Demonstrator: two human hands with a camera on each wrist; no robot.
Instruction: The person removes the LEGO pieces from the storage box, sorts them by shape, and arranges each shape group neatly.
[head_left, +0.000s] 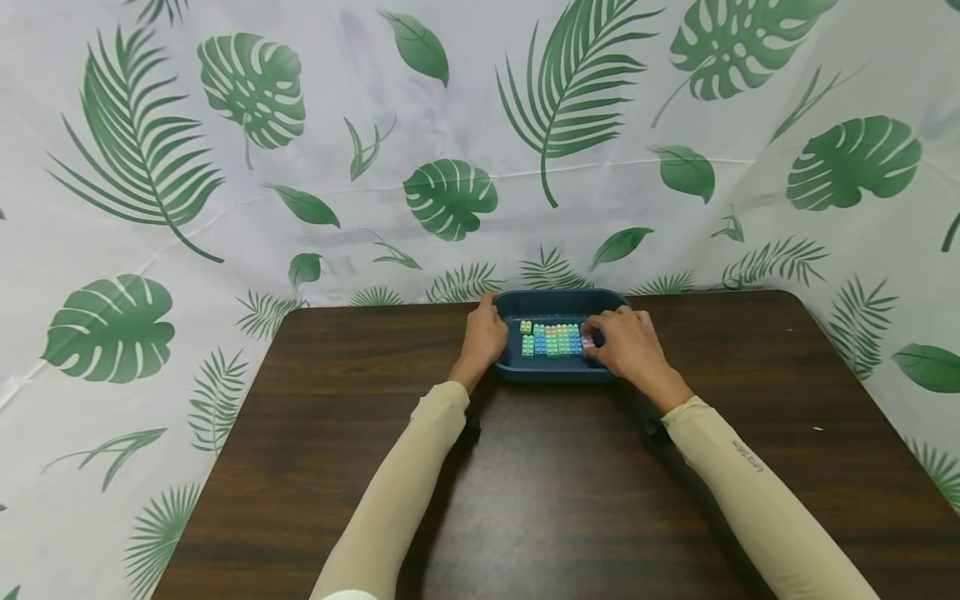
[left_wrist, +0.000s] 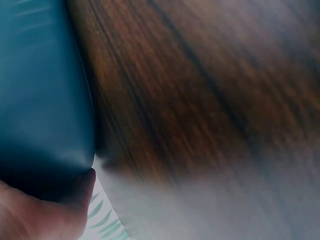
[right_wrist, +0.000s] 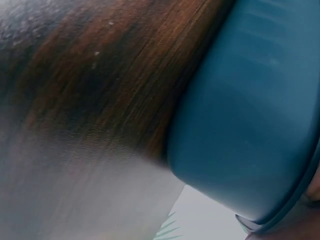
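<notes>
A dark blue tray (head_left: 555, 375) stands at the far side of the table with small studded toy bricks inside. My left hand (head_left: 483, 335) grips the tray's left end; in the left wrist view that hand (left_wrist: 42, 215) holds the blue wall (left_wrist: 45, 100). Over the tray's right end, my right hand (head_left: 628, 343) pinches a pink toy brick (head_left: 588, 342) beside a block of green, blue and orange bricks (head_left: 557, 342). One yellow brick (head_left: 526, 327) sits at the upper left of that block. The right wrist view shows mostly the tray's outer wall (right_wrist: 245, 110), with the fingertips hidden.
The dark wood table (head_left: 555, 483) stretches between and around both sleeved arms. Behind its far edge hangs a white cloth with green leaves (head_left: 450, 200), close to the tray. A small yellow scrap (head_left: 817, 428) lies on the table at the right.
</notes>
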